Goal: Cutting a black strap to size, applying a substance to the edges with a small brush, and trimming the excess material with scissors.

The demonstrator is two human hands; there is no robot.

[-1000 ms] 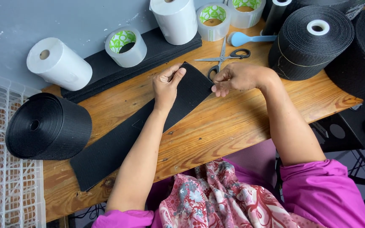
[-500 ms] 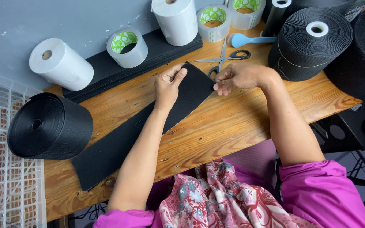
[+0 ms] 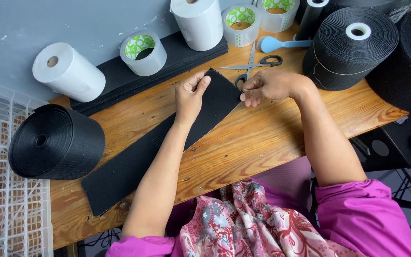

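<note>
A long black fabric strip point(image 3: 134, 157) lies diagonally across the wooden table point(image 3: 243, 147). My left hand point(image 3: 190, 95) rests flat on the strip's upper end, fingers together, pressing it down. My right hand point(image 3: 267, 86) pinches the strip's right corner with fingertips. Black-handled scissors point(image 3: 255, 64) lie on the table just beyond my right hand, untouched.
A large black roll point(image 3: 53, 142) lies at the left, two more black rolls point(image 3: 350, 47) at the right. White rolls point(image 3: 67, 71), clear tape rolls point(image 3: 142, 53), a blue spoon-like tool point(image 3: 274, 44) and a black mat point(image 3: 134, 78) line the back. A white plastic crate point(image 3: 1, 200) stands at the far left.
Almost nothing has moved. Both hands stay on the strip's upper end; the view has shifted very slightly.
</note>
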